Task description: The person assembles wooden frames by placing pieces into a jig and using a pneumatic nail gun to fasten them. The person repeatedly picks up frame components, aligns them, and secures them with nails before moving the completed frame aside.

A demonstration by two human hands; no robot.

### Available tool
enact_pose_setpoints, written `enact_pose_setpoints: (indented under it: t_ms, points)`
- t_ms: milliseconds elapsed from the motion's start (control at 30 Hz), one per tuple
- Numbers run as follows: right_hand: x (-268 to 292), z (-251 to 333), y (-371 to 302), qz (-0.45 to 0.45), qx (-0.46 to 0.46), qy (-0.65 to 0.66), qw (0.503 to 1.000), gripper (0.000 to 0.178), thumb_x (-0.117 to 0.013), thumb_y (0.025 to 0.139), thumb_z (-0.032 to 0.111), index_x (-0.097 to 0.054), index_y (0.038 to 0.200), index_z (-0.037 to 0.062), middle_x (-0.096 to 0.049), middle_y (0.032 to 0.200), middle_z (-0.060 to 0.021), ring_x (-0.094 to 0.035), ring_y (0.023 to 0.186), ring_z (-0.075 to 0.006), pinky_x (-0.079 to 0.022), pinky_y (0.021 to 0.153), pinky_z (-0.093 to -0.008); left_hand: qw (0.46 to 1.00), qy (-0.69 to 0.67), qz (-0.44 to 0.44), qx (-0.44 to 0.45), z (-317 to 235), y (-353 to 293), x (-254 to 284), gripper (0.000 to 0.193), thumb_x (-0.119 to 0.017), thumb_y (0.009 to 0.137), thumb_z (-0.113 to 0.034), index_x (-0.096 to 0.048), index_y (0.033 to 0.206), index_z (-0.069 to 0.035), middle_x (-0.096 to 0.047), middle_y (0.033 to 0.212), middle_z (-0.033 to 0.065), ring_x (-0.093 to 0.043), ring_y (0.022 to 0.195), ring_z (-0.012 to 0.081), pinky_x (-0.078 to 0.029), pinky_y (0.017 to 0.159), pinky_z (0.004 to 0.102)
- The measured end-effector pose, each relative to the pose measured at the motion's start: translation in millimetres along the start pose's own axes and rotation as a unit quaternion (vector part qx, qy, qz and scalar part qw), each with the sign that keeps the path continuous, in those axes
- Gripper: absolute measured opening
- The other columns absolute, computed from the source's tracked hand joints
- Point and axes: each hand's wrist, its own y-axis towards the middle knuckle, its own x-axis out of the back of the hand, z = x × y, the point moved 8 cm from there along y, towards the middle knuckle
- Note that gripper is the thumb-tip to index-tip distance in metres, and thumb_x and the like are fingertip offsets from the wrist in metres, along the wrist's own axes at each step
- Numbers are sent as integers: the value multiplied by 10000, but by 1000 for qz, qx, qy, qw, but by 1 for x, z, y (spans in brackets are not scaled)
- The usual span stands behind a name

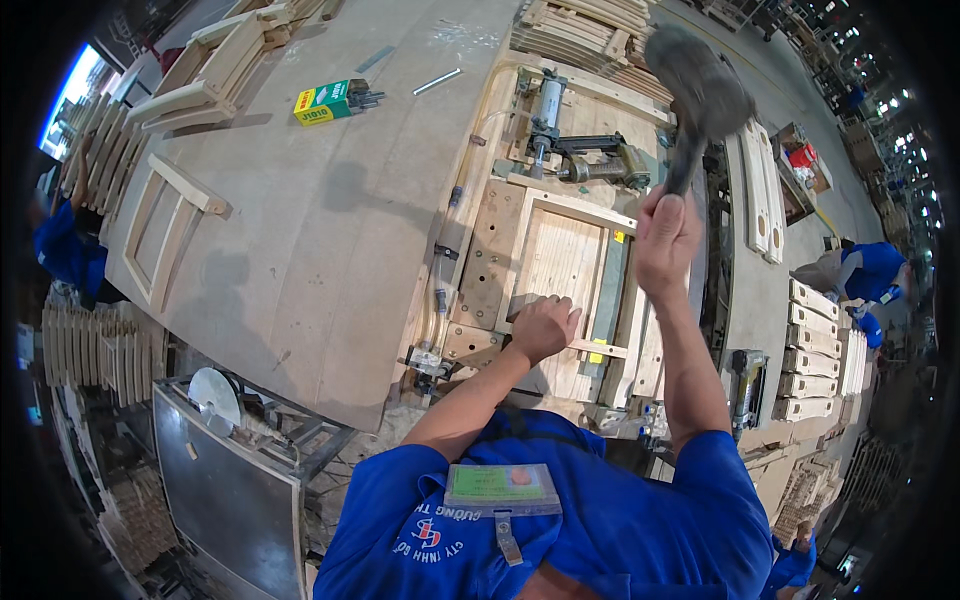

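My right hand (667,240) is raised and closed round the handle of a mallet (700,85). Its thick dark head is smeared by motion. My left hand (545,328), fingers curled, grips the near left part of a pale wooden frame (524,240). The frame lies on a wooden jig board, with a light wooden panel (560,258) inside its rails. Just beyond it, on the jig, are a nail gun (610,165) and a silver pneumatic cylinder (546,105).
On the large board (330,250) to the left lie a green and yellow box (325,103) of metal pieces, a metal rod (437,81) and an open wooden frame (165,225). Stacked wooden parts (808,350) stand on the right. Co-workers in blue are at both sides.
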Motion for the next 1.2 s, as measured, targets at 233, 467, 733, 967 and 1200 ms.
enact_pose_setpoints:
  t_ms: [233,467,733,967,1200]
  points:
    - [-9,-148,-89,92,-232,-270,930,623,-402,1104,519,-636,965,-41,-689,886,-299,-681,926,-478,-491,827,-563,992,49,107,49,-10,0,-4,432,-516,1057,-423,-726,1124,-51,-741,1098,221,-715,1042,414,-571,913,520]
    - [101,-53,-79,-57,-199,-244,947,463,-621,1055,470,-647,968,16,-603,715,-136,-593,690,-203,-479,654,-394,993,54,89,52,-2,4,-13,391,-545,1045,-421,-756,1142,-106,-765,1078,180,-722,1022,393,-566,911,489]
    - [206,-101,-182,-124,-390,-496,766,422,-609,1029,419,-652,1228,49,-745,984,-273,-715,993,-477,-545,867,-559,980,7,176,-87,-42,13,-55,475,-492,1056,-414,-760,985,-28,-721,999,258,-683,946,462,-541,864,536]
    - [216,-137,-211,-97,-384,-538,744,427,-669,980,329,-616,1288,37,-687,1092,-231,-662,1095,-426,-538,890,-552,966,37,234,-102,-69,28,-84,528,-457,1067,-389,-751,942,31,-703,961,330,-675,954,516,-523,912,580]
    - [254,-95,-221,-124,-279,-489,817,413,-766,909,327,-717,1232,73,-679,1183,-249,-625,1145,-444,-501,1008,-521,971,42,208,-112,-58,22,-78,503,-464,1071,-345,-744,926,46,-693,951,328,-669,945,507,-520,903,576]
